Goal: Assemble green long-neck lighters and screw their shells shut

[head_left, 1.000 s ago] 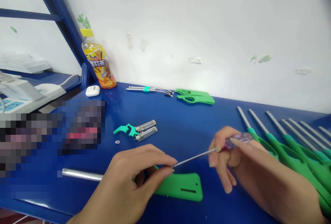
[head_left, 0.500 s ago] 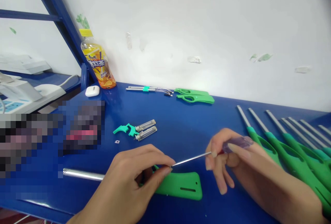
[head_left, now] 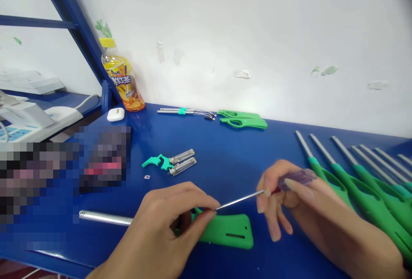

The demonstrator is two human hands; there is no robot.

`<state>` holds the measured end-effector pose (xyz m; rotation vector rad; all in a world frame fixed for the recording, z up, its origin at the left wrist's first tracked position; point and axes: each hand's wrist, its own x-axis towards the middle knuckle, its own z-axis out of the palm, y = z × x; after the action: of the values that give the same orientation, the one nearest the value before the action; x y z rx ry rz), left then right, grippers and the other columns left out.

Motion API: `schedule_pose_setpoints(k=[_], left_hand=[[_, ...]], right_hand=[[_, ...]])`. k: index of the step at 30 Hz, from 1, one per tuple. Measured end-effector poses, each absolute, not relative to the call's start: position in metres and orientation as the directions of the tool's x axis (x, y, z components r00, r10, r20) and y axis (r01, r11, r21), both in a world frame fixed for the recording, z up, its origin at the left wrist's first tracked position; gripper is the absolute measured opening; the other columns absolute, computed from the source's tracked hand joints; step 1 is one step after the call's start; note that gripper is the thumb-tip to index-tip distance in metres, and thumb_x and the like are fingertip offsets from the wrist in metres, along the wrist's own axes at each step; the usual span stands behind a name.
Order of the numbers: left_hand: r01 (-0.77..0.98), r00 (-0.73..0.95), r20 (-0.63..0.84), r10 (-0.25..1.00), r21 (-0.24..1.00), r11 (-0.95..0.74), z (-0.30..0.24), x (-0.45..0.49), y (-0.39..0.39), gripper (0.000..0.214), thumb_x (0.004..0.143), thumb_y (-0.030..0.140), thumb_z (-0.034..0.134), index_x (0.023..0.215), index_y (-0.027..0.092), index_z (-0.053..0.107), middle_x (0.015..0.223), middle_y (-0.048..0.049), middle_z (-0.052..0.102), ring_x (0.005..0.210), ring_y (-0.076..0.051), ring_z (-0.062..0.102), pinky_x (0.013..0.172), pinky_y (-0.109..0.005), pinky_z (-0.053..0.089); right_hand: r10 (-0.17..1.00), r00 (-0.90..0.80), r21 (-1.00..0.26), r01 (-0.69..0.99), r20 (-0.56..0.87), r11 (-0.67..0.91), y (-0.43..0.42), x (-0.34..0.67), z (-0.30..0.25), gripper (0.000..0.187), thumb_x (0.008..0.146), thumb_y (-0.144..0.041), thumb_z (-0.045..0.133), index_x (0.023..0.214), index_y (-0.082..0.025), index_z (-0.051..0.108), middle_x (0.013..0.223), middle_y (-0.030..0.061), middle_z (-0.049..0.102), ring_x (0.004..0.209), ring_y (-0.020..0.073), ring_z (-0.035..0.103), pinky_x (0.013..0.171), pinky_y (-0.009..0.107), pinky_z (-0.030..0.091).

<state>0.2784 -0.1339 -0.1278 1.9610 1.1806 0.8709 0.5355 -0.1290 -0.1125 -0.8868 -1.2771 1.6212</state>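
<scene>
My right hand [head_left: 286, 197] grips a screwdriver [head_left: 240, 200] by its translucent purple handle, the thin metal shaft pointing left. At the shaft's tip, my left hand [head_left: 170, 223] pinches thumb and forefinger together; what sits between them is too small to make out. Beneath the left hand lies a long-nosed gas lighter, its green body [head_left: 227, 231] showing on the right and its metal tube [head_left: 104, 218] on the left. The left hand hides the lighter's middle.
Several green lighters [head_left: 363, 184] lie at the right. Teal triggers [head_left: 152, 160] and clear fuel tanks [head_left: 183, 165] rest mid-table, near a tiny pale piece [head_left: 147, 177]. Green shell halves [head_left: 246, 121] and wired metal tubes [head_left: 175, 110] lie along the wall. A drink bottle [head_left: 124, 81] and white case [head_left: 116, 114] stand left.
Both hands and the screwdriver hold nearly the same pose. The whole view has shifted very slightly.
</scene>
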Motion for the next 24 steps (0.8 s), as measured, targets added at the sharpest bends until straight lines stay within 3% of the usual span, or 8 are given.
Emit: schedule_pose_setpoints(k=[10,16,24], left_hand=[[0.460,0.428,0.226,0.875,0.779,-0.426,-0.127,0.279,-0.136,0.017,0.101,0.022,0.064,0.100,0.027,0.079,0.085,0.0036,0.077,0.060,-0.010,0.065,0.055,-0.019,0.048],[0.478,0.368,0.285,0.885,0.758,-0.443,-0.130,0.280,-0.135,0.011,0.097,0.023,0.071,0.099,0.029,0.080,0.080,0.0071,0.078,0.054,-0.008,0.062,0.047,-0.016,0.044],[0.465,0.390,0.285,0.875,0.759,-0.455,-0.128,0.279,-0.136,0.015,0.099,0.023,0.068,0.100,0.030,0.081,0.089,0.0064,0.082,0.070,-0.011,0.075,0.061,-0.015,0.054]], right_hand=[[0.950,-0.304,-0.981,-0.155,-0.065,-0.117,-0.125,0.530,-0.121,0.035,0.103,-0.057,0.062,0.105,-0.023,0.066,0.080,0.0041,0.074,0.055,0.0166,0.071,0.046,0.023,0.044],[0.955,-0.293,-0.985,-0.146,-0.044,-0.090,-0.127,0.528,-0.123,0.030,0.107,-0.055,0.058,0.114,-0.026,0.061,0.084,0.0014,0.073,0.058,0.0130,0.071,0.049,0.019,0.048],[0.957,-0.287,-0.982,-0.173,-0.028,-0.080,-0.126,0.529,-0.127,0.026,0.109,-0.052,0.055,0.116,-0.027,0.060,0.086,-0.0002,0.074,0.059,0.0106,0.071,0.049,0.016,0.048]])
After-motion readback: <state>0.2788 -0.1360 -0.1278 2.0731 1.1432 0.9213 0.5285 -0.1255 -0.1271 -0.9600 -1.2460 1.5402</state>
